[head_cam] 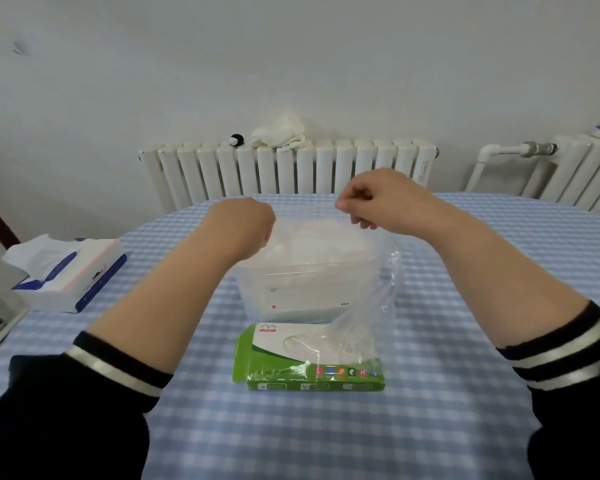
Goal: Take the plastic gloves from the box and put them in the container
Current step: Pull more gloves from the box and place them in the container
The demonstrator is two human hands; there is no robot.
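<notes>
A: What sits at the far left?
B: A tissue pack near the table's left edge, on the blue checked cloth, well apart from everything else.
A: And the left hand?
B: It hangs over the left rim of the clear container, fingers curled downward into the opening — whether they pinch any plastic I cannot tell, since the back of the hand hides them.
A: The middle?
B: The container stands upright with pale crumpled plastic inside. Just in front of it, touching or nearly so, lies the green glove box, flat on the table.
A: The right hand?
B: Raised above the container's right side, thumb and fingers pinching the top of a clear plastic glove — the film drapes down over the container's right wall to the box opening.
</notes>
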